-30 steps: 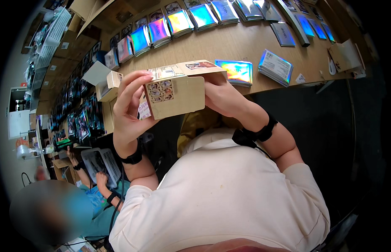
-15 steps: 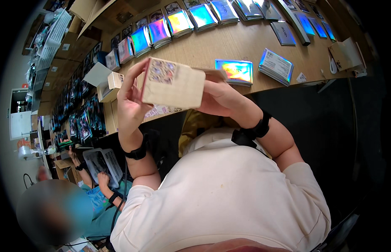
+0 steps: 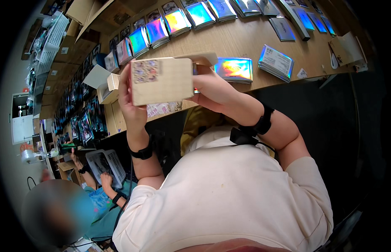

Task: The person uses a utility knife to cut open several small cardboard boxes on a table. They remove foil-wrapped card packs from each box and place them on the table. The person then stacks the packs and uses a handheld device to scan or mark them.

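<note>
Box (image 3: pixel 162 82) shifted left, flap (image 3: pixel 203 58) out; cream face (image 3: pixel 172 84) (corner print (image 3: pixel 146 70) blurred)

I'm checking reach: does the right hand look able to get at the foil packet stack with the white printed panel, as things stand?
Probably yes: that foil packet stack lies uncovered on the wooden tabletop, ahead and right of the right hand, though that hand is busy at the beige cardboard box.

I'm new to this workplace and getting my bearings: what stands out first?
The cream cardboard box between the person's left hand and right hand stands out first, above and left of the picture's middle. Next come shiny rainbow-foil packs, stacked in a row along the far side of the wooden table.
</note>
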Available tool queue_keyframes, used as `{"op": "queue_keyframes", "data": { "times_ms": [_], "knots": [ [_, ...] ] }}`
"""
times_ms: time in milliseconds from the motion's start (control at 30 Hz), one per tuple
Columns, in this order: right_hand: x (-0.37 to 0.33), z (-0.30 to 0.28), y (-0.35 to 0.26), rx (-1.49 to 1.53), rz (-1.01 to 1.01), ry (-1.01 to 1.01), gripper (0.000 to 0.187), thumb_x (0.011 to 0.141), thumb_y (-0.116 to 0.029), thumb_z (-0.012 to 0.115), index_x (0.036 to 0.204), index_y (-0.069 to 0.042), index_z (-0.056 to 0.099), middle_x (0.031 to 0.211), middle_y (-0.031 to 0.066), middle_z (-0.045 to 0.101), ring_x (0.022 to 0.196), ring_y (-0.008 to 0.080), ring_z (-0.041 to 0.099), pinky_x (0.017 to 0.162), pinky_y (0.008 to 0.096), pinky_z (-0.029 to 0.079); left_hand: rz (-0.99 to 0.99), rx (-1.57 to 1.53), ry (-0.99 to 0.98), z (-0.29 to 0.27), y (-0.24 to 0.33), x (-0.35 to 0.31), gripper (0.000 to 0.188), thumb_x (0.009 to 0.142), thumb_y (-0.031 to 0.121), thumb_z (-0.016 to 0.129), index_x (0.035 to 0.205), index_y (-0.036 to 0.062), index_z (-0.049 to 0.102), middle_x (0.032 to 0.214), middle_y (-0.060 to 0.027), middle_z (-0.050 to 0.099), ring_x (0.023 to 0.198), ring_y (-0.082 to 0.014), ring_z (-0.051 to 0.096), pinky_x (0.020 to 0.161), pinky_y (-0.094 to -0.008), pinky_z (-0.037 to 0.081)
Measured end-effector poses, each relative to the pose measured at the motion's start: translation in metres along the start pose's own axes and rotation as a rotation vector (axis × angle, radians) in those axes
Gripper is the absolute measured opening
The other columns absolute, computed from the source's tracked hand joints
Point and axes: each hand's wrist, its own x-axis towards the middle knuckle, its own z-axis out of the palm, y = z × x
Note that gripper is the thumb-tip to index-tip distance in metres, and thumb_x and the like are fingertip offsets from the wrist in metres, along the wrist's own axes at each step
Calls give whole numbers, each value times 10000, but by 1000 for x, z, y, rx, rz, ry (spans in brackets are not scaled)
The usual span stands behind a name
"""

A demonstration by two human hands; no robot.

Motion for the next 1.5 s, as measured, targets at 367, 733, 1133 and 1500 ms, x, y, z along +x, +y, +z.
{"op": "queue_keyframes", "data": {
  "times_ms": [367, 733, 1133, 1500],
  "knots": [
    [-22, -39, -12, -455, -382, 25, 263, 806, -89, 777, 987, -12, 602, 844, 16, 662, 768, 50, 588, 659, 214, 467, -327, -355, 439, -34, -17, -9, 813, 892, 693, 490, 1510, 206, 290, 1526, -39, 344, 1395, -263, 356, 1117, -471, 356],
    [-6, -39, 24, -1178, -795, -12, 238, 776, 51, 706, 990, -30, 640, 927, 117, 682, 840, 269, 665, 729, 331, 531, -443, -733, 482, -27, -14, -20, 739, 924, 675, 447, 1486, 213, 321, 1494, -38, 381, 1354, -276, 416, 1044, -543, 441],
    [29, -53, 42, -2192, -1163, -220, 325, 777, -121, 650, 1098, -72, 654, 1121, 51, 617, 1042, 209, 602, 863, 332, 490, -218, -763, 322, -45, -38, -39, 596, 973, 484, 517, 1385, 59, 446, 1333, -142, 561, 1207, -294, 559, 1031, -478, 470],
    [28, -49, 36, -2208, -868, -338, 650, 793, -489, 697, 1182, 14, 562, 1225, 142, 529, 1169, 289, 501, 985, 383, 400, -265, -524, 255, -28, -31, -46, 655, 781, -23, 673, 1380, 44, 415, 1327, -84, 513, 1270, -232, 483, 1048, -388, 407]
  ]
}}
